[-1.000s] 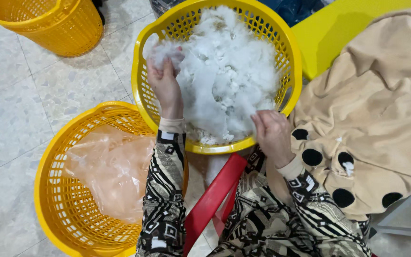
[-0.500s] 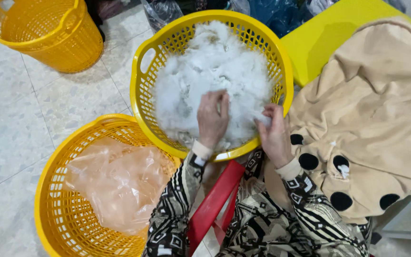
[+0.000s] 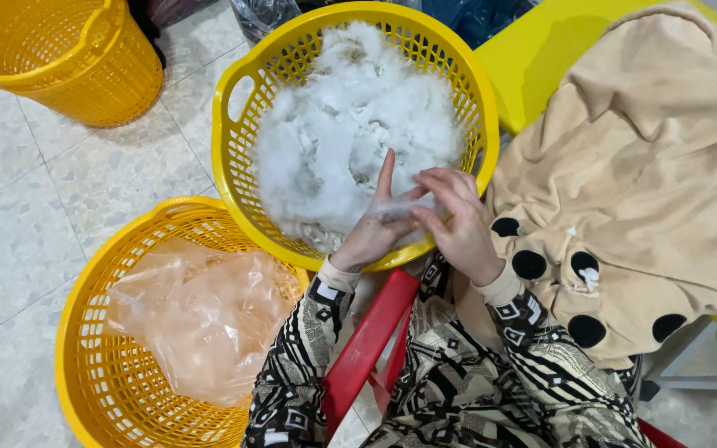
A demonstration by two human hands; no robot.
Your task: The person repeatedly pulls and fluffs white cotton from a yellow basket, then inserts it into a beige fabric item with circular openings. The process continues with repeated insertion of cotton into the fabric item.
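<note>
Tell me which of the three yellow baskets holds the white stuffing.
The upper middle basket, right in front of both hands. It is heaped with white stuffing; the lower left basket holds a clear plastic bag, and the top left basket looks empty.

Both hands, the left hand (image 3: pixel 373 234) and right hand (image 3: pixel 456 222), are pinching a tuft of white stuffing (image 3: pixel 350 133) over the yellow basket (image 3: pixel 230 141) beside a beige plush cover (image 3: pixel 641 182).

The floor (image 3: pixel 68 191) to the left of the hands is pale speckled tile with thin grout lines, evenly and softly lit. A yellow worktop (image 3: pixel 541 50) stands to the upper right of the hands, on a grey metal leg (image 3: pixel 690 382). A red chair frame (image 3: pixel 367 348) sits just below the hands.
</note>
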